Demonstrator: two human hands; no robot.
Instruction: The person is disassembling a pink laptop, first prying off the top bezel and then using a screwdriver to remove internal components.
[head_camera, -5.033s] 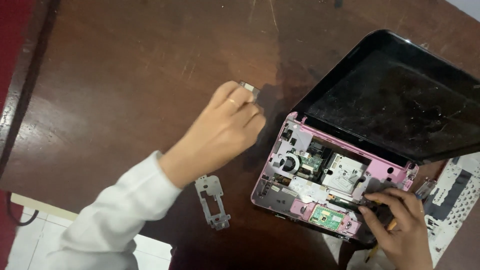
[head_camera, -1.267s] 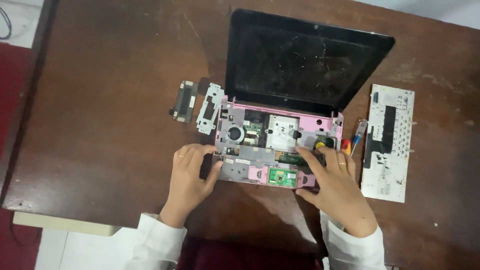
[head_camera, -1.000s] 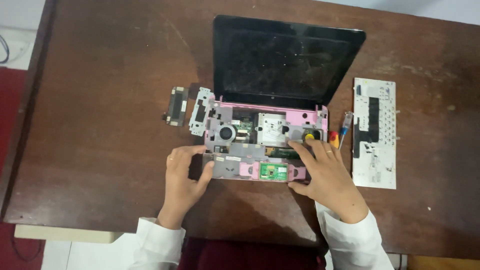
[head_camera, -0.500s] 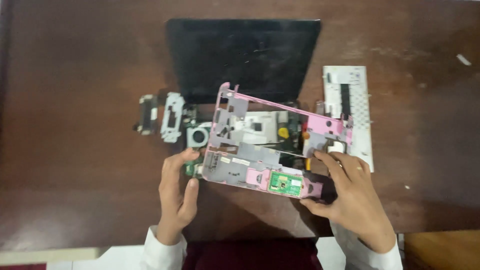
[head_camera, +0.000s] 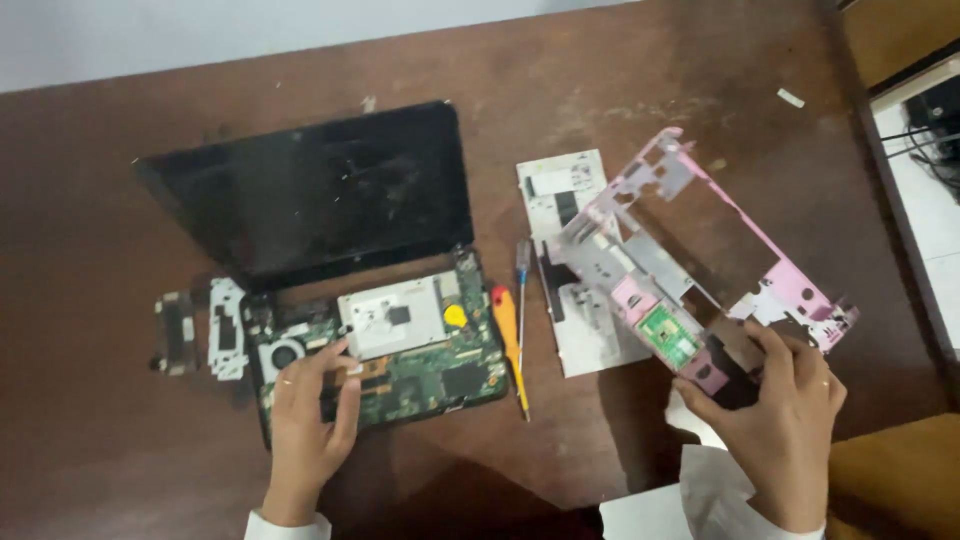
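Off the laptop base (head_camera: 400, 350), pink frame (head_camera: 690, 260) now lifted.

Laptop screen (head_camera: 310, 190): one, dark rectangular panel, unlit, speckled with dust; lies folded back flat on the brown table, behind the exposed green circuit board. Yellow sticker (head_camera: 455, 316): one, small, roundish, on the board just right of a silver rectangular plate. No packages or signs visible.
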